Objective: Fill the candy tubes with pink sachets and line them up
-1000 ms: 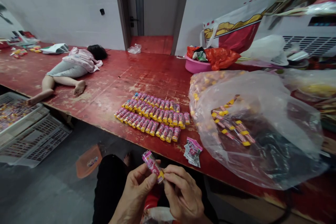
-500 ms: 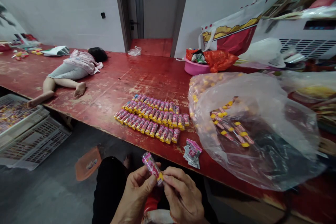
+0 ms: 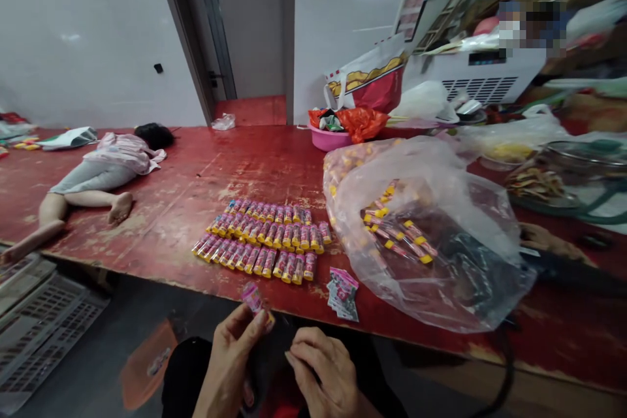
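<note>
Using the big clear bag (image 3: 441, 300) as my landmark: the left hand (image 3: 232, 339) has a small pink and yellow tube (image 3: 252, 297) in its grip, left of the bag and a bit nearer the wearer. The right hand (image 3: 326, 369) has its fingertips pinched together, can't tell if anything's in there.

What could go wrong, imo: the tube is only held by thumb and fingers around the counter (image 3: 171, 209) edge, so a slip could send it to the floor. The rows of tubes (image 3: 264, 261) left of the bag sit close together, and round stuff rolls, so one nudge might shift a bunch. The flat packets (image 3: 343, 294) just beside the bag are near the edge too, so a sleeve could drag them off. The bag's loose plastic could catch on a hand.

Labels: pink print on tubes and packets, too blurry to read. Shopping bag (image 3: 382, 78) behind the landmark has red and yellow artwork, no brand I can make out.
</note>
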`<state>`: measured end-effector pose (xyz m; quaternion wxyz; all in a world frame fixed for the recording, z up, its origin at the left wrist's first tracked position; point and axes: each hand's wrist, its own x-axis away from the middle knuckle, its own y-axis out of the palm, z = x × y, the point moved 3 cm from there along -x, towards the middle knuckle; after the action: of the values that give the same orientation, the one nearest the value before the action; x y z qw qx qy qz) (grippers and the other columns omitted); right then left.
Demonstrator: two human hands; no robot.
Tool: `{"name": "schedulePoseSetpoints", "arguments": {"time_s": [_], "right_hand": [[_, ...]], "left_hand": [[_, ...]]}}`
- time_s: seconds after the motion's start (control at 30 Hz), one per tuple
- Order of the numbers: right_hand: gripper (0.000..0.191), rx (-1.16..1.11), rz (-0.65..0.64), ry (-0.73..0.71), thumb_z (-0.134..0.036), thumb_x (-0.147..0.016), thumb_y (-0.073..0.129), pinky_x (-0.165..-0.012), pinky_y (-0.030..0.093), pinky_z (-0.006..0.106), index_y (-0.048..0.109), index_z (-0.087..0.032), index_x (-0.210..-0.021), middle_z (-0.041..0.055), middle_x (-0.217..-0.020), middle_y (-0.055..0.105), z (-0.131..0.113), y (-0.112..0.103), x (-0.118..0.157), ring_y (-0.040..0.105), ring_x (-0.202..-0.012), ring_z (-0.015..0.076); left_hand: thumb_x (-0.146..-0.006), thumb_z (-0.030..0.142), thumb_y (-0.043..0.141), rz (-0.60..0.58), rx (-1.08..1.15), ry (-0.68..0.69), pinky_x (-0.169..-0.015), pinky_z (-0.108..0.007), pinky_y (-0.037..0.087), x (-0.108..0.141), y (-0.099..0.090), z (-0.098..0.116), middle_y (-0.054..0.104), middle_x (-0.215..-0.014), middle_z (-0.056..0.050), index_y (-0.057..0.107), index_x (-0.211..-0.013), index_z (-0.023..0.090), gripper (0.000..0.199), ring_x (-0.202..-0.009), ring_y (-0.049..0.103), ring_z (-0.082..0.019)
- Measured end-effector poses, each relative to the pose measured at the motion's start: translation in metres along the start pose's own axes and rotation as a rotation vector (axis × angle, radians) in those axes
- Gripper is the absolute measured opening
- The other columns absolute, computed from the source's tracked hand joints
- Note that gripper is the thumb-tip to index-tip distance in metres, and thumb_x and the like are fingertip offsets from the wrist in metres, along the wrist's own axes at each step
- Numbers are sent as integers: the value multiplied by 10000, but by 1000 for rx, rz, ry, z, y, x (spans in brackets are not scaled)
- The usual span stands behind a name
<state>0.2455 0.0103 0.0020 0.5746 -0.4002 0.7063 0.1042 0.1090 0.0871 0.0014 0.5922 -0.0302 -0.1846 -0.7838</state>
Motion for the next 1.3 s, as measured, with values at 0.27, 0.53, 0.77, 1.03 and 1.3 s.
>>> {"name": "schedulePoseSetpoints", "arguments": {"time_s": [0.27, 0.53, 0.77, 1.03, 1.3], "right_hand": [[224, 72, -84, 51, 3, -919, 435, -599, 480, 264, 593, -144, -861, 33, -728, 628, 29, -29, 27, 644, -710, 155], [214, 309, -129, -61, -21, -947, 434, -595, 449, 281, 602, -115, -853, 33, -716, 626, 37, -50, 24, 631, -725, 160], [225, 563, 8, 216, -120, -954, 452, -678, 483, 259, 618, -145, -806, 57, -792, 627, 156, -131, -8, 608, -731, 155], [266, 408, -112, 299, -171, -954, 439, -704, 497, 251, 642, -154, -783, 53, -767, 629, 179, -107, -8, 610, -749, 159], [305, 364, -203, 374, -126, -931, 428, -542, 433, 219, 591, -165, -676, 28, -732, 582, 127, -42, 30, 573, -603, 125]], "left_hand": [[-792, 366, 588, 242, -1119, 278, -728, -336, 467, -101, -28, 29, 706, -791, -78, 609, -1144, 109, 437, -793, 654, -265], [-909, 388, 466, 239, -1446, 319, -745, -367, 429, -126, -15, 40, 703, -1023, -182, 611, -1155, 119, 393, -964, 638, -338], [-938, 482, 420, 387, -1474, 575, -747, -393, 471, -120, -28, 24, 669, -1128, -172, 593, -1204, 120, 481, -975, 647, -345], [-880, 375, 557, 213, -1111, 850, -658, -313, 519, -73, 7, -17, 742, -932, -99, 726, -922, 184, 258, -750, 693, -239], [-850, 338, 654, -105, -914, 690, -683, -225, 519, -53, 35, -48, 720, -779, -58, 739, -851, 247, 125, -718, 691, -194]]}}
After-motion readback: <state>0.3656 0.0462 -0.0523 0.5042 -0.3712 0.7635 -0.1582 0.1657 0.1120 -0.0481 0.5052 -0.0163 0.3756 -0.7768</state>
